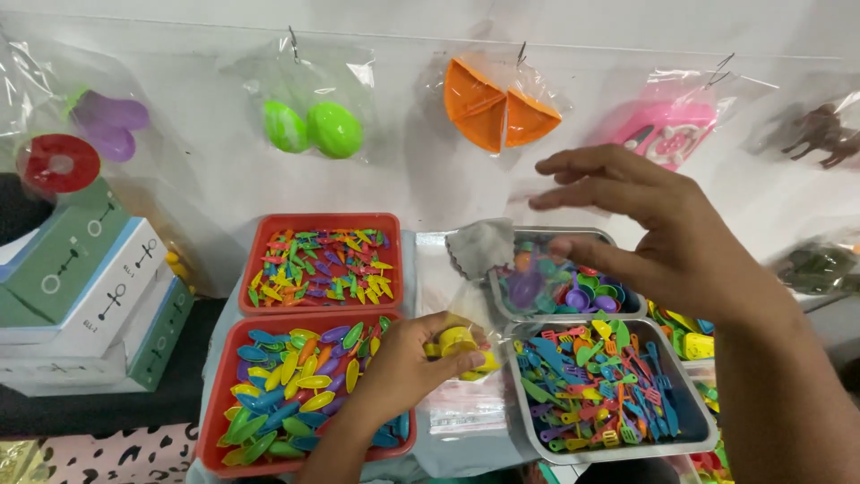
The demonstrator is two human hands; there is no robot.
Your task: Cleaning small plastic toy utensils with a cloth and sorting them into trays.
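Observation:
My left hand [399, 372] grips a small yellow toy piece [459, 345] inside a clear plastic bag [466, 296], just right of a red tray [228, 394] of colourful leaf-shaped pieces. My right hand [658, 229] hovers open, fingers spread, above a metal tray [502, 296] of small coloured cups and bowls. In front of that stands another metal tray [699, 421] full of tiny coloured forks, knives and spatulas.
A second red tray [322, 220] of small mixed pieces sits behind the first. Stacked boxes [90, 296] stand at the left. On the wall hang bags with green eggs [313, 130], orange wedges [497, 112], a pink toy [667, 130] and a red ring [58, 163].

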